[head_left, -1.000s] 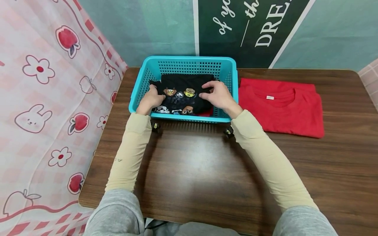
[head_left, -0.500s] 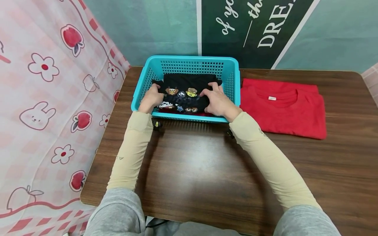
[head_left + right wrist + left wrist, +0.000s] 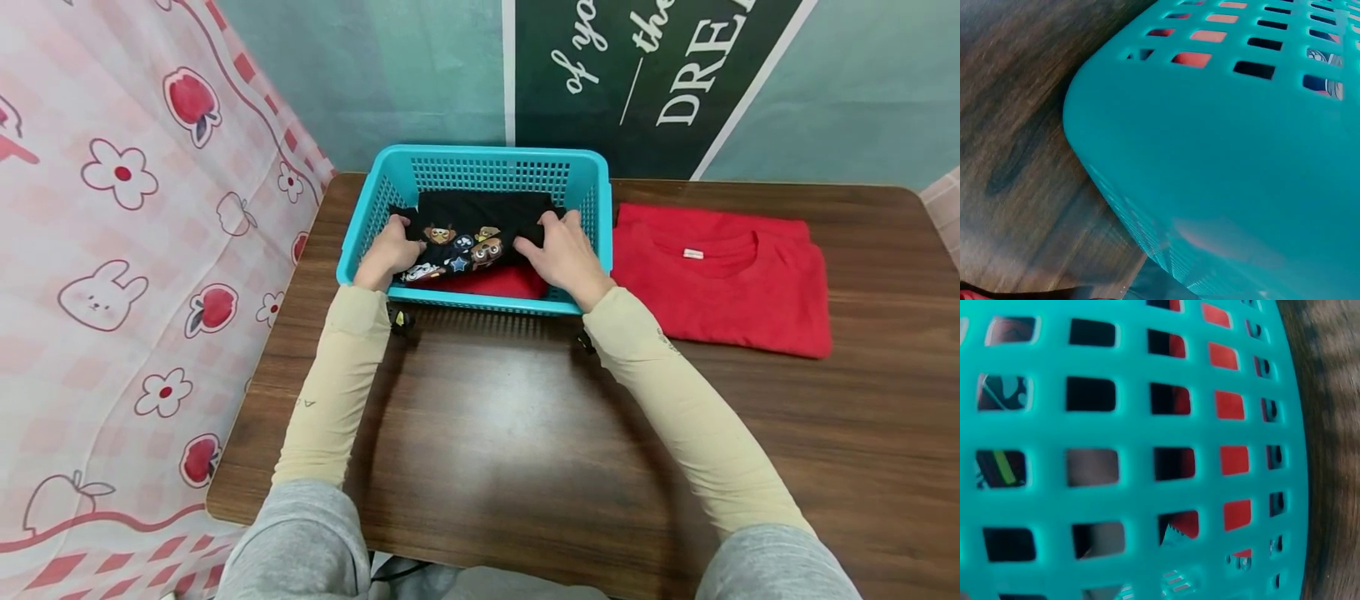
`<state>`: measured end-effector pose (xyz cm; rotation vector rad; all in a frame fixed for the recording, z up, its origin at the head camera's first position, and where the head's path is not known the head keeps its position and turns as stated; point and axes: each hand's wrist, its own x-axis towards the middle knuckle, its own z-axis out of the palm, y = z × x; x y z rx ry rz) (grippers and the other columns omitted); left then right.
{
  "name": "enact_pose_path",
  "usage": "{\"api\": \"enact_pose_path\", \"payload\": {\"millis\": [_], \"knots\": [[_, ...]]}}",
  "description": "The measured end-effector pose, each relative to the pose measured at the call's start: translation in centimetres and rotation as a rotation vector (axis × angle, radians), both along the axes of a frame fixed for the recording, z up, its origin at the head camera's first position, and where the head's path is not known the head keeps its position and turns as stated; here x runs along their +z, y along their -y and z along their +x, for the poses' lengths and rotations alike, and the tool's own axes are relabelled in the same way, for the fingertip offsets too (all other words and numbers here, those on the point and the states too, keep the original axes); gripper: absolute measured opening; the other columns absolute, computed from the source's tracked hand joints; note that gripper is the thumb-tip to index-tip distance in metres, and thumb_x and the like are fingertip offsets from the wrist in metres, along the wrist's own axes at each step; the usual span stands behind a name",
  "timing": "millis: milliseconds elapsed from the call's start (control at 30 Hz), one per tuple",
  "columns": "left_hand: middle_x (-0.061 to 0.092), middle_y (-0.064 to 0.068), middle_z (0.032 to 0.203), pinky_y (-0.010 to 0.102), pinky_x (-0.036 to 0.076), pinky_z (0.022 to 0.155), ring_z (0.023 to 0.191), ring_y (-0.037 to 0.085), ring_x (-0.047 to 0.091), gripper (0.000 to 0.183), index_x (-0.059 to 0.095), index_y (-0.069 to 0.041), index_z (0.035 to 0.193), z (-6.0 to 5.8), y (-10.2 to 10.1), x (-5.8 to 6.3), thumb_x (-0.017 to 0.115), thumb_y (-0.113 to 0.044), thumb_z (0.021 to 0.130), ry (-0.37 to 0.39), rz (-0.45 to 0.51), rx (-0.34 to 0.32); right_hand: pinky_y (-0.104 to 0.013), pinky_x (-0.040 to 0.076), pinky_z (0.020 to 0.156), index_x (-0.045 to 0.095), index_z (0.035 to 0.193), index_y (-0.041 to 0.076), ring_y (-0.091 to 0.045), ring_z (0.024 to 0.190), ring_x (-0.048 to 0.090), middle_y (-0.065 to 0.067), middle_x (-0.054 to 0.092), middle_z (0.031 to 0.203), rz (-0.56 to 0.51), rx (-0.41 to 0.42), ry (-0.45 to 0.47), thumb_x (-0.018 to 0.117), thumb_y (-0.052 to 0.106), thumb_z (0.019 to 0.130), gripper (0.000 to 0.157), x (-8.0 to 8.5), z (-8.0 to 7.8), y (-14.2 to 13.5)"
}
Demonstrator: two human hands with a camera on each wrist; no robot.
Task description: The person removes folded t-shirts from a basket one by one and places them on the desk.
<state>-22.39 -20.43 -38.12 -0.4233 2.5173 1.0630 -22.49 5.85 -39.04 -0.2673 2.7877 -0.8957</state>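
Inside the turquoise plastic basket (image 3: 495, 152) lies a folded black garment (image 3: 483, 208) with colourful cartoon-dog prints. My left hand (image 3: 388, 252) grips its left edge. On the opposite side my right hand (image 3: 567, 257) holds the right edge, thumb on top, and the front part is rumpled and raised. Red cloth (image 3: 510, 282) shows beneath it along the front. In the left wrist view the perforated basket wall (image 3: 1135, 431) hides most of the hand; black and red fabric shows through the holes. The right wrist view is mostly filled by the basket's outer side (image 3: 1210, 137).
A folded red T-shirt (image 3: 712, 283) lies to the right of the basket on the brown wooden table (image 3: 510, 450). A printed curtain (image 3: 112, 292) hangs along the left edge. Behind the table is a teal wall covering (image 3: 420, 75) with lettering.
The right hand has moved from hovering over the garment to gripping its right side. The garment's front edge has lifted back, showing more red cloth beneath. My left hand stays at the left edge.
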Motion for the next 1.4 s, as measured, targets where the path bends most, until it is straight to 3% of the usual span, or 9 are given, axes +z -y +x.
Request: {"api": "enact_pose_path", "payload": {"millis": [167, 333, 433, 533, 600, 700, 900, 1167, 1400], "knots": [[0.023, 0.018, 0.157, 0.044, 0.031, 0.114, 0.141, 0.031, 0.030, 0.058, 0.014, -0.008, 0.150, 0.03, -0.09, 0.05, 0.044, -0.015, 0.101, -0.017, 0.089, -0.004, -0.046, 0.050, 0.085, 0.038, 0.138, 0.002, -0.033, 0.087, 0.062, -0.019, 0.064, 0.099, -0.004, 0.043, 0.080, 0.042, 0.050, 0.098, 0.062, -0.06, -0.05, -0.10], [0.017, 0.016, 0.159, 0.042, 0.028, 0.115, 0.143, 0.029, 0.025, 0.060, 0.014, -0.009, 0.151, 0.05, 0.03, 0.14, 0.044, -0.011, 0.100, -0.016, 0.136, 0.020, -0.044, 0.050, 0.089, 0.042, 0.137, 0.000, -0.027, 0.073, 0.068, -0.016, 0.064, 0.090, -0.098, 0.079, 0.157, 0.037, 0.064, 0.095, 0.077, 0.01, -0.36, -0.10], [0.015, 0.014, 0.160, 0.039, 0.032, 0.107, 0.142, 0.029, 0.026, 0.060, 0.015, -0.010, 0.152, 0.15, 0.08, 0.17, 0.044, -0.008, 0.100, -0.010, 0.133, 0.002, -0.037, 0.051, 0.074, 0.060, 0.117, -0.001, -0.024, 0.067, 0.064, -0.014, 0.064, 0.083, -0.149, 0.042, 0.140, 0.037, 0.068, 0.093, 0.076, 0.08, -0.41, -0.06], [0.015, 0.014, 0.160, 0.038, 0.032, 0.101, 0.140, 0.029, 0.028, 0.059, 0.016, -0.010, 0.152, 0.30, 0.01, 0.20, 0.042, -0.006, 0.099, -0.013, 0.109, -0.031, -0.032, 0.040, 0.057, 0.068, 0.085, 0.000, -0.025, 0.063, 0.055, -0.014, 0.062, 0.071, -0.179, 0.026, 0.061, 0.050, 0.051, 0.096, 0.055, 0.13, -0.30, -0.08], [0.015, 0.014, 0.160, 0.039, 0.033, 0.102, 0.139, 0.029, 0.029, 0.060, 0.017, -0.010, 0.152, 0.38, -0.09, 0.20, 0.042, -0.005, 0.098, -0.019, 0.093, -0.041, -0.032, 0.039, 0.057, 0.067, 0.080, 0.001, -0.025, 0.068, 0.053, -0.013, 0.062, 0.074, -0.181, 0.026, 0.016, 0.060, 0.035, 0.095, 0.038, 0.16, -0.23, -0.15], [0.016, 0.014, 0.160, 0.041, 0.032, 0.109, 0.141, 0.029, 0.027, 0.061, 0.018, -0.011, 0.152, 0.37, -0.17, 0.13, 0.044, -0.004, 0.097, -0.032, 0.096, -0.031, -0.037, 0.045, 0.070, 0.065, 0.098, 0.001, -0.027, 0.090, 0.053, -0.016, 0.062, 0.098, -0.198, 0.020, 0.037, 0.067, 0.018, 0.089, 0.019, 0.36, -0.21, -0.28], [0.014, 0.014, 0.161, 0.042, 0.030, 0.112, 0.142, 0.028, 0.025, 0.068, 0.012, -0.012, 0.153, 0.08, -0.09, -0.01, 0.047, -0.004, 0.096, -0.010, 0.163, -0.001, -0.039, 0.043, 0.080, 0.037, 0.140, 0.005, -0.025, 0.084, 0.047, -0.018, 0.047, 0.123, -0.278, 0.022, 0.238, 0.065, 0.007, 0.087, 0.060, 0.75, -0.21, -0.37], [0.016, 0.017, 0.159, 0.043, 0.028, 0.115, 0.144, 0.030, 0.024, 0.066, 0.011, -0.009, 0.152, 0.10, -0.05, 0.07, 0.048, -0.012, 0.097, 0.035, 0.201, 0.020, -0.032, 0.038, 0.066, 0.028, 0.148, 0.008, -0.020, 0.063, 0.037, -0.015, 0.045, 0.118, -0.340, 0.050, 0.362, 0.062, 0.003, 0.086, 0.071, 0.80, -0.42, -0.41], [0.007, 0.013, 0.163, 0.045, 0.023, 0.119, 0.149, 0.030, 0.013, 0.074, 0.004, -0.016, 0.154, -0.17, -0.14, -0.11, 0.051, -0.008, 0.098, 0.015, 0.178, -0.020, -0.044, 0.043, 0.098, 0.050, 0.133, 0.000, -0.029, 0.121, 0.040, -0.017, 0.042, 0.143, -0.322, 0.012, 0.292, 0.060, 0.019, 0.094, 0.045, 0.71, -0.75, -0.33]]}}
